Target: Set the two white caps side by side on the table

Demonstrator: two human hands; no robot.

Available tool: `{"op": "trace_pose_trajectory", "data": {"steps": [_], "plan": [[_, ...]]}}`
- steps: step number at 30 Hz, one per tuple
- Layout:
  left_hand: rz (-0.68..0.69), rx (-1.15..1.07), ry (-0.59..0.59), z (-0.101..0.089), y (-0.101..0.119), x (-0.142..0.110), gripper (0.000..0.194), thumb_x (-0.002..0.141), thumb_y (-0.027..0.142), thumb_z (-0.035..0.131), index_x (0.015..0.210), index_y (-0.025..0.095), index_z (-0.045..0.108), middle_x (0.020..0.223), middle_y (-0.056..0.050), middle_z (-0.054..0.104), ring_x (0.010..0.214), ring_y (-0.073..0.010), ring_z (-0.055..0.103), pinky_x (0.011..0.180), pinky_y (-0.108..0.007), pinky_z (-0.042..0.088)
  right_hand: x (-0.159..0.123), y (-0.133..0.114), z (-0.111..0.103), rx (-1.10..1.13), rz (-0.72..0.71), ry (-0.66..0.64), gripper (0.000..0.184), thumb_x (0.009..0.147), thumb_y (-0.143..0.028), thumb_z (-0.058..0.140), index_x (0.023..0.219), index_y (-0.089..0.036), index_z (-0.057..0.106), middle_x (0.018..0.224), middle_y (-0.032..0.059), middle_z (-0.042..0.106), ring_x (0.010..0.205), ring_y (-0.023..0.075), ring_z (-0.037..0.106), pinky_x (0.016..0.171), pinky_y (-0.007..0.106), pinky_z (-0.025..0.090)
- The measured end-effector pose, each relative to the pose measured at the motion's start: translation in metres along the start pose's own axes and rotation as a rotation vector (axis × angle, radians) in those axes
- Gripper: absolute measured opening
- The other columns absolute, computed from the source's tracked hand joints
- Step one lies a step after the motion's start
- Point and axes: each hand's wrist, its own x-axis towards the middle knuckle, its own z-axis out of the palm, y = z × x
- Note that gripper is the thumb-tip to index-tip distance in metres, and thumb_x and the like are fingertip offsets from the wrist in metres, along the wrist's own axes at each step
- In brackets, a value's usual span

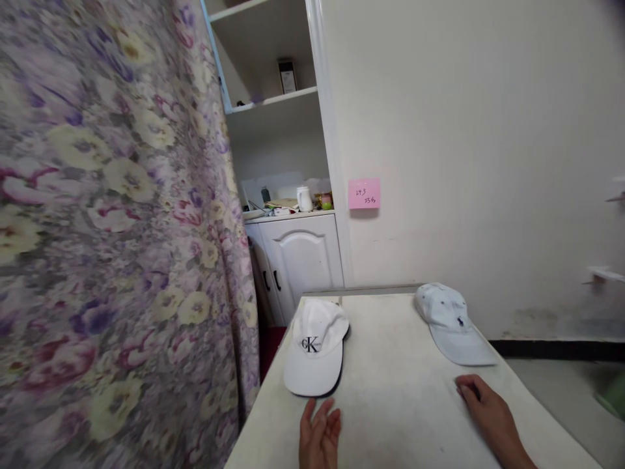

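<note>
A white baseball cap (312, 365) with black CK letters lies on the left of the white table (385, 378). Its brim points toward me, and a dark edge shows beneath it. My left hand (319, 433) is just in front of that brim, fingers loosely bent and apart, holding nothing. At the far right edge of the table rests a pale blue baseball cap (446, 319) with a small dark logo. My right hand (486, 410) is below its brim, not touching it. The fingers there are relaxed and slightly curled, with nothing visible in them.
A floral curtain (122, 228) hangs along the left. Behind the table stand a white cabinet (307, 254) and open shelves, with a white jug (304, 198) among small items. A pink note (364, 194) is stuck to the wall (463, 130).
</note>
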Motion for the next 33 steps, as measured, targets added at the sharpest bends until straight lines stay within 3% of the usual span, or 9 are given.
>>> {"op": "trace_pose_trajectory", "data": {"steps": [10,16,22,27,33], "plan": [[0.045,-0.03,0.065,0.003,0.007,0.011,0.022,0.08,0.007,0.065,0.101,0.014,0.069,0.097,-0.012,0.075,0.088,-0.0184,0.073,0.079,-0.028,0.059,0.0,0.003,0.001,-0.017,-0.019,-0.006,0.029,0.08,-0.049,0.05,0.087,-0.026,0.067,0.083,0.0029,0.079,0.08,0.0288,0.072,0.071,0.035,0.051],[0.075,0.002,0.085,0.012,0.02,0.015,0.022,0.082,0.004,0.062,0.1,0.014,0.071,0.1,-0.011,0.076,0.093,-0.0168,0.072,0.093,-0.028,0.054,-0.001,0.002,0.001,0.011,-0.027,-0.008,0.029,0.08,-0.048,0.05,0.086,-0.026,0.067,0.082,0.0028,0.079,0.08,0.0285,0.072,0.072,0.035,0.051],[0.095,-0.015,0.045,0.036,0.041,0.027,0.018,0.085,0.003,0.06,0.089,0.017,0.071,0.083,-0.003,0.077,0.076,-0.0136,0.072,0.077,-0.024,0.06,-0.001,0.0,0.002,0.037,-0.031,-0.019,0.03,0.081,-0.048,0.051,0.087,-0.025,0.068,0.085,0.0025,0.078,0.082,0.0278,0.072,0.073,0.034,0.052],[0.103,-0.016,-0.036,0.064,0.06,0.038,0.028,0.09,0.003,0.055,0.106,0.02,0.071,0.097,-0.005,0.08,0.087,-0.0165,0.075,0.076,-0.027,0.062,-0.001,0.001,0.003,0.055,-0.026,-0.041,0.029,0.083,-0.048,0.05,0.089,-0.025,0.067,0.088,0.0028,0.078,0.085,0.0277,0.072,0.076,0.034,0.052],[0.103,0.026,-0.041,0.087,0.083,0.042,0.03,0.09,0.002,0.053,0.109,0.019,0.07,0.09,-0.005,0.081,0.076,-0.0176,0.077,0.071,-0.029,0.064,0.001,0.002,0.004,0.085,-0.023,-0.064,0.028,0.083,-0.048,0.051,0.087,-0.025,0.067,0.086,0.0022,0.078,0.084,0.0273,0.071,0.077,0.034,0.052]]}}
